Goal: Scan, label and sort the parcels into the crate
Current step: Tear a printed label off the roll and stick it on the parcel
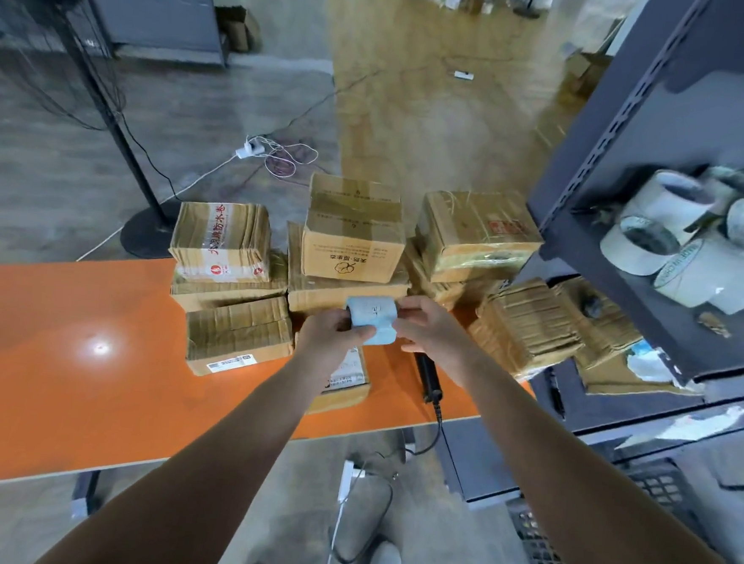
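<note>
A small light-blue label printer (373, 320) is held above the orange table (69, 370). My left hand (333, 338) grips its left side. My right hand (435, 330) pinches its right edge at the top. Under my left wrist lies a flat cardboard parcel (348, 381) with a white label, partly hidden. A black handheld scanner (428, 376) with a cable lies on the table below my right hand. Several stacked cardboard parcels stand behind, among them a labelled one (236, 338) at the left and a tall box (352, 230) in the middle.
A dark metal shelf (636, 124) stands at the right, holding white tape rolls (690, 233) and more cardboard bundles (530, 326). A black plastic crate (549, 554) sits on the floor at lower right. A fan stand (145, 222) and cables are beyond the table.
</note>
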A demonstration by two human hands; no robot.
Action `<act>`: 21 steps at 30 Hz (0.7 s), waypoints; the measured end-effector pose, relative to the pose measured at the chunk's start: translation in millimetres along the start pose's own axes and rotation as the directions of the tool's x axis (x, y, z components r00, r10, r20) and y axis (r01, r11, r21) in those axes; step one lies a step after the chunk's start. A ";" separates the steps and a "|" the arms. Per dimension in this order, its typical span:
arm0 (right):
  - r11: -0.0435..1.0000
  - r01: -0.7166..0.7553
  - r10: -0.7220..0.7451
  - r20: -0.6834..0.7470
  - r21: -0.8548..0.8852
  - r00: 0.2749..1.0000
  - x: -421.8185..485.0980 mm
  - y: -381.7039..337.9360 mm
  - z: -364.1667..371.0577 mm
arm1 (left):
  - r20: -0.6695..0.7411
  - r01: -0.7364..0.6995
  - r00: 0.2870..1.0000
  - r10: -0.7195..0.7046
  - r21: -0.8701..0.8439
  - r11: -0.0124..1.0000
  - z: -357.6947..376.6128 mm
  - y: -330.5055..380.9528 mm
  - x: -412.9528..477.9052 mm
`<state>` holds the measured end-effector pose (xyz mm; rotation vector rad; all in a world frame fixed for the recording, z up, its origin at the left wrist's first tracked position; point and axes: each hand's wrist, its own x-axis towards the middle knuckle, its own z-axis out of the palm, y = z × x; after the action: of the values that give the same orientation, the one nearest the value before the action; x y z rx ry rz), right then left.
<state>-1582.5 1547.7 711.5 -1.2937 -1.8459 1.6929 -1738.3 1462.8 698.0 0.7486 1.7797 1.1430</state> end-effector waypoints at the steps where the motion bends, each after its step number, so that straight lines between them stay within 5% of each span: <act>1: 1.000 0.023 -0.023 -0.031 0.006 0.999 -0.4 -1.7 1.8 | -0.002 -0.013 1.000 0.013 0.045 0.999 -2.0 0.0 0.0; 6: 0.950 0.163 -0.187 -0.067 -0.267 0.980 -4.8 -7.4 12.7 | -0.006 -0.081 0.997 0.083 0.152 0.985 -8.1 3.0 -4.9; 21: 0.948 0.125 -0.189 -0.201 -0.293 0.961 -7.9 -9.1 19.7 | -0.037 -0.195 0.976 0.214 0.281 0.940 -12.3 -1.1 -12.2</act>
<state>-1596.5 1530.4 717.5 -1.3378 -2.0372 1.1817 -1744.0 1447.5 703.7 1.0946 1.9788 1.0744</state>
